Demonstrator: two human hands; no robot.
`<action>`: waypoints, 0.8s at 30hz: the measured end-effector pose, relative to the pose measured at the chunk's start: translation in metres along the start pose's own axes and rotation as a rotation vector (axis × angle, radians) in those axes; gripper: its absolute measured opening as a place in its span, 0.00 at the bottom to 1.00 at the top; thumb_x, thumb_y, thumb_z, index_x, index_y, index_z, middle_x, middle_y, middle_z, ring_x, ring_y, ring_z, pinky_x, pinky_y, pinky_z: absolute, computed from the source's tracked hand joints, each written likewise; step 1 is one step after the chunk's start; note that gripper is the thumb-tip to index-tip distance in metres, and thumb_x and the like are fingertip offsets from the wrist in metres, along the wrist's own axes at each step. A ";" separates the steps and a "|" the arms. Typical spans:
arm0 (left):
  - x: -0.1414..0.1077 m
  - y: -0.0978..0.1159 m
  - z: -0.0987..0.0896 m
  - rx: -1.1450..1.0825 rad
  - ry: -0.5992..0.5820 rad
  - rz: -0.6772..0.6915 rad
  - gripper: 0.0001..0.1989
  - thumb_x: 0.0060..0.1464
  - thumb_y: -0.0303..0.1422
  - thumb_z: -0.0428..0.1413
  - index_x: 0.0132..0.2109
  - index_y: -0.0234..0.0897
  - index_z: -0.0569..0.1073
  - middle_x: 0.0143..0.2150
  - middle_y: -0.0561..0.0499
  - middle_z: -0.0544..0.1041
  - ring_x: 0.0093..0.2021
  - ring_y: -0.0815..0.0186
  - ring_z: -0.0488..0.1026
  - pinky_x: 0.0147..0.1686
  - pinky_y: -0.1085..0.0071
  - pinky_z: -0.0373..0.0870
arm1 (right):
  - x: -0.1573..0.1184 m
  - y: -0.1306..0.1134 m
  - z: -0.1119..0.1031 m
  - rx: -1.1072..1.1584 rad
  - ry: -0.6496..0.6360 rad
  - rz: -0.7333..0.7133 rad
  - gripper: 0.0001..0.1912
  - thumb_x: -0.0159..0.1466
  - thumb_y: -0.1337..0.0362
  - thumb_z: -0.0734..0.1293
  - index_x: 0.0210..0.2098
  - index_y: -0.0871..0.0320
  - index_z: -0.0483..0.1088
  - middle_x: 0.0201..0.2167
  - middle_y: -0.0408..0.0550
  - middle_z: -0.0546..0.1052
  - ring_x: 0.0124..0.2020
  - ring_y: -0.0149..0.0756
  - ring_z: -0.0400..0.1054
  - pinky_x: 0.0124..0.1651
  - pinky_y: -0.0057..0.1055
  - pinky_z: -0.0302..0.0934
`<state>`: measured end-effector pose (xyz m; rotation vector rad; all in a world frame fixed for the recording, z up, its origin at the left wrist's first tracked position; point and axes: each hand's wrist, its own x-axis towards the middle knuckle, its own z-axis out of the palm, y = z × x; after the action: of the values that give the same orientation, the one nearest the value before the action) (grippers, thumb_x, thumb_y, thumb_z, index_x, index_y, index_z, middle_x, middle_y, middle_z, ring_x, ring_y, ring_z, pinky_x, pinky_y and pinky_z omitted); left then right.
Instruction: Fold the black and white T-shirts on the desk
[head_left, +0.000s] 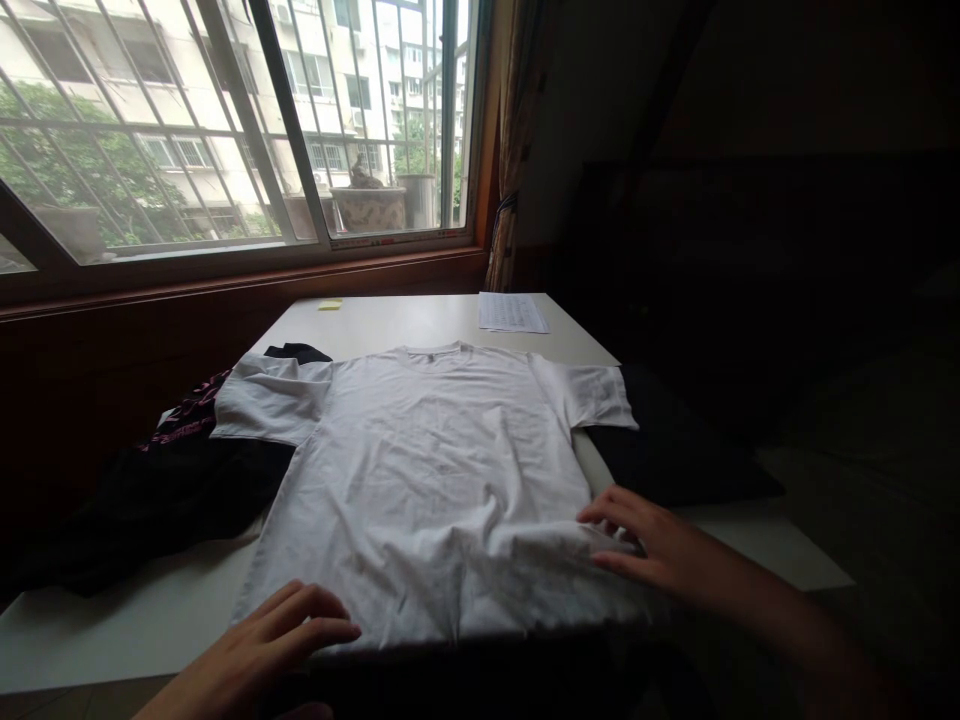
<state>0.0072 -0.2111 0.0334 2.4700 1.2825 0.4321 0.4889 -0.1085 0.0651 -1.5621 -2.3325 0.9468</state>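
A white T-shirt (427, 450) lies spread on the white table (390, 318), its collar toward the window and its hem toward me. Wrinkles run across its lower half. My left hand (289, 635) is at the shirt's lower left corner, fingers loosely bent and apart, with no cloth visibly gripped. Over the lower right side of the shirt is my right hand (634, 535), its fingers spread and curved. Its fingertips meet or hover just above the cloth; which one I cannot tell.
Black clothing with pink print (202, 470) lies under the left sleeve and along the table's left side. A dark folded cloth (675, 450) is at the right. Printed paper (514, 312) and a yellow note (330, 304) lie at the far end, below a barred window (225, 130).
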 end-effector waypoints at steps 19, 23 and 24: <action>0.000 -0.029 0.016 -0.069 -0.177 -0.073 0.11 0.65 0.29 0.50 0.32 0.40 0.69 0.30 0.54 0.73 0.27 0.71 0.68 0.28 0.79 0.64 | -0.024 0.039 0.026 0.651 0.070 0.280 0.45 0.50 0.45 0.77 0.64 0.48 0.63 0.56 0.50 0.71 0.27 0.30 0.71 0.28 0.28 0.65; 0.000 -0.031 0.003 -0.213 -0.241 -0.129 0.10 0.65 0.34 0.52 0.34 0.41 0.72 0.33 0.53 0.76 0.31 0.70 0.72 0.32 0.79 0.69 | -0.015 0.049 0.027 0.645 0.081 0.333 0.39 0.56 0.42 0.73 0.61 0.53 0.66 0.44 0.51 0.78 0.23 0.32 0.71 0.23 0.27 0.61; 0.002 -0.032 -0.002 -0.222 -0.228 -0.145 0.10 0.66 0.35 0.53 0.35 0.42 0.73 0.34 0.53 0.76 0.32 0.69 0.73 0.34 0.79 0.70 | -0.011 0.051 0.026 0.626 0.082 0.357 0.38 0.59 0.40 0.69 0.62 0.53 0.64 0.38 0.48 0.78 0.20 0.31 0.69 0.21 0.27 0.59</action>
<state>-0.0156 -0.1920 0.0223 2.1566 1.2366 0.2338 0.5204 -0.1159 0.0166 -1.6969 -1.4943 1.4712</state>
